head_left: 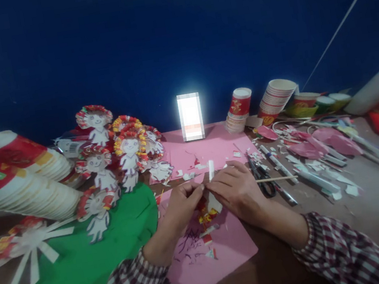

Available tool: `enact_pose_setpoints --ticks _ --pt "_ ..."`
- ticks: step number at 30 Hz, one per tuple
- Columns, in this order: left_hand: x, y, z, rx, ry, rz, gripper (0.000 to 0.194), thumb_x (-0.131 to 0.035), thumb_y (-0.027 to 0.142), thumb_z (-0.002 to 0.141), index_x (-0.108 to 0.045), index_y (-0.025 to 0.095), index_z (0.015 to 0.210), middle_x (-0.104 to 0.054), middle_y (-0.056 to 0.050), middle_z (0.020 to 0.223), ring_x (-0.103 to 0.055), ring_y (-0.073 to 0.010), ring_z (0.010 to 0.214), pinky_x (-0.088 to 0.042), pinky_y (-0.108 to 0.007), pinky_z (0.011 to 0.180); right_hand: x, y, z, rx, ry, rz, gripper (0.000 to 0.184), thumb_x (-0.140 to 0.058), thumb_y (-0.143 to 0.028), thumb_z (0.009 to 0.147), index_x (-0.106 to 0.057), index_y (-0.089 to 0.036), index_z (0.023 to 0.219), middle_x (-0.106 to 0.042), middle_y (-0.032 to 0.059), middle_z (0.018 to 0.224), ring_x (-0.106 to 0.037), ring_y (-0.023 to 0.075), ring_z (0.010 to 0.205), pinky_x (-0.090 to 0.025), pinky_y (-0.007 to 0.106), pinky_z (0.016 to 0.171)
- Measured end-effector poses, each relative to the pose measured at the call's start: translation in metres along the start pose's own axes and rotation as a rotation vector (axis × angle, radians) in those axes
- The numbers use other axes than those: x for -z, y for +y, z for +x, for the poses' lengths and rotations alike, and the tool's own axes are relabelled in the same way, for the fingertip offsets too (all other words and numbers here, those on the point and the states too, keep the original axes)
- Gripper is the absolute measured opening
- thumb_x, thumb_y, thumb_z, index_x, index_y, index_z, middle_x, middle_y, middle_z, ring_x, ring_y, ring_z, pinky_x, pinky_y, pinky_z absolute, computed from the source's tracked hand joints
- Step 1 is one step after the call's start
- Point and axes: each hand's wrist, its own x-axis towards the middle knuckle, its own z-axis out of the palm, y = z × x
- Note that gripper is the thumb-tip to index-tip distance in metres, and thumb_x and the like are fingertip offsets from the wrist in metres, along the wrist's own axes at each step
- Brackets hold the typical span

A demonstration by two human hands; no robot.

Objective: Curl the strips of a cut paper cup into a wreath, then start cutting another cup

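Observation:
My left hand and my right hand meet over a pink paper sheet at the table's middle. Both pinch a cut paper cup piece, white with a red and yellow printed rim; a white strip of it sticks up between my fingers. The fingers of both hands are closed on it. Just right of my right hand lie black scissors and a thin wooden stick.
Several paper-cup dolls stand at the left by a green sheet and a lying stack of cups. More cup stacks, pens and paper scraps crowd the right. A bright phone screen stands at the back.

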Motion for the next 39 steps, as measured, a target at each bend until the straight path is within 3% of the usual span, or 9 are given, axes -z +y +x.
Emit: enact_pose_setpoints --ticks 12,19,25,30,39 --pt "-0.0023 0.0025 -0.0016 0.027 -0.04 -0.036 0.029 -0.064 0.042 0.072 -0.062 0.013 0.075 -0.047 0.005 0.05 -0.04 -0.0057 0.042 -0.03 -0.019 0.041 0.0 -0.0014 0.0007 -0.071 -0.02 0.017 0.01 -0.054 -0.021 0.086 -0.063 -0.023 0.082 -0.065 -0.0006 0.078 -0.052 0.0158 0.083 -0.031 0.038 0.094" --pt "-0.002 0.0 -0.001 -0.031 -0.033 -0.04 0.024 -0.06 0.037 0.075 -0.063 0.013 0.076 -0.046 0.006 0.047 -0.037 -0.0051 0.039 -0.028 -0.018 0.039 0.0008 -0.0017 -0.0002 -0.061 0.008 0.041 0.013 -0.052 -0.021 0.085 -0.064 -0.024 0.09 -0.067 -0.001 0.083 -0.054 0.0163 0.085 -0.027 0.041 0.1" --pt "-0.0027 0.0056 -0.0021 -0.019 0.009 -0.074 0.019 -0.066 0.029 0.068 -0.064 0.012 0.076 -0.053 0.003 0.055 -0.043 -0.0053 0.044 -0.033 -0.018 0.044 -0.0005 -0.0022 -0.002 -0.069 0.012 0.06 0.013 -0.053 -0.019 0.084 -0.064 -0.023 0.09 -0.067 -0.0009 0.085 -0.053 0.0166 0.086 -0.027 0.042 0.1" --pt "-0.0032 0.0062 -0.0031 -0.011 -0.018 -0.164 0.019 -0.067 0.028 0.068 -0.064 0.014 0.08 -0.064 -0.002 0.067 -0.057 -0.0116 0.057 -0.044 -0.023 0.054 0.0008 -0.003 -0.0023 -0.068 0.015 0.08 0.012 -0.053 -0.022 0.085 -0.063 -0.022 0.092 -0.067 -0.0004 0.084 -0.053 0.0167 0.085 -0.028 0.042 0.099" --pt "-0.0025 0.0027 -0.0011 -0.062 0.034 -0.097 0.019 -0.066 0.025 0.069 -0.066 0.013 0.084 -0.067 -0.004 0.078 -0.059 -0.0126 0.067 -0.047 -0.023 0.061 0.0021 -0.0034 0.0006 -0.062 0.033 0.061 0.01 -0.054 -0.02 0.085 -0.064 -0.021 0.085 -0.067 -0.0006 0.081 -0.052 0.0158 0.083 -0.029 0.039 0.096"
